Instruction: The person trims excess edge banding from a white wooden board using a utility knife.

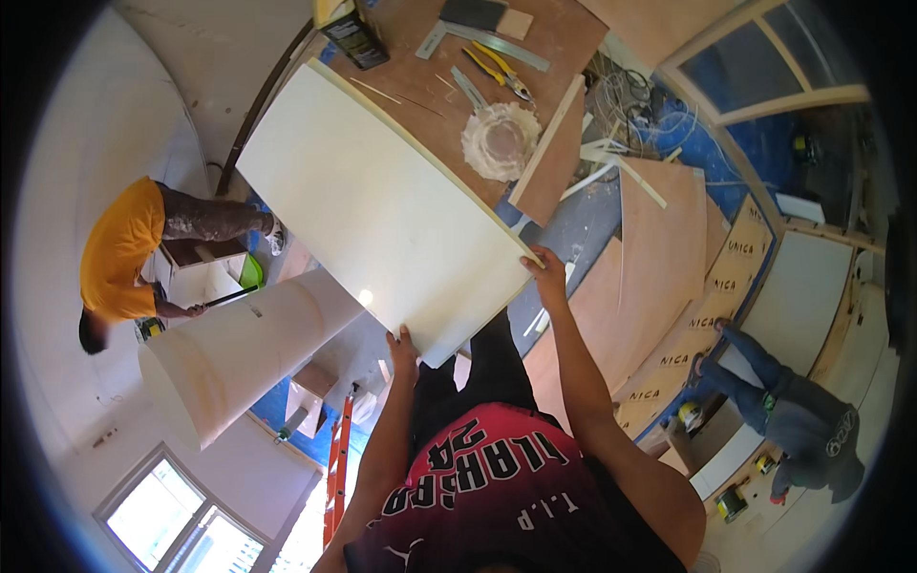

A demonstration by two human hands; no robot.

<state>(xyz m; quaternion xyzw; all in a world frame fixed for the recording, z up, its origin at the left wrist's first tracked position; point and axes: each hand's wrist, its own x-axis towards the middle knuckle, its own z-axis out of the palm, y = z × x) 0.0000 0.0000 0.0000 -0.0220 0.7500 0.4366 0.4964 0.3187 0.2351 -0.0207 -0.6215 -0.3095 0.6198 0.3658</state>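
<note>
My left hand (403, 349) grips a large cream-white board (368, 191) at its near edge, by the lower corner. My right hand (546, 272) is closed on the board's right edge, near that corner. The board's far part reaches over a brown workbench (430, 124), where yellow-handled pliers (487, 62), a metal square (492, 54), a dark can (351, 33), a round pale plaster-like piece (500, 140) and a wooden strip (546, 150) lie.
A co-worker in orange (119, 248) bends at left beside a large white cylinder (248, 353). Another person (802, 430) works at right. An orange ladder (336, 468) stands below left. Plywood sheets (659, 239) and tangled cables (635, 100) lie at right.
</note>
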